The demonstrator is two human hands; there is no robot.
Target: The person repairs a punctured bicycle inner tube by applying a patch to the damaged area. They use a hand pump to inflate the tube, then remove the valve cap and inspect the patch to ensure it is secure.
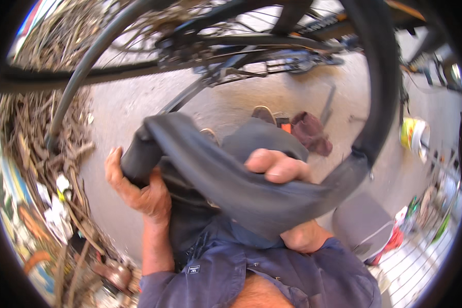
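The left hand (138, 187) is clamped around a folded end of a black rubber inner tube (226, 179), thumb over the fold and fingers hidden behind it. The right hand (287, 200) grips the same tube further along, its fingers (274, 165) curled together over the top edge while the palm sits beneath. The tube sags between the two hands and runs up past the right hand into a bicycle tyre (380, 92). Above both hands hangs the bicycle wheel (231, 41) with spokes and what may be a gear cluster, though blur makes this uncertain. Beyond the right fingers, a dark red rag (313, 132) lies on the concrete floor (128, 102).
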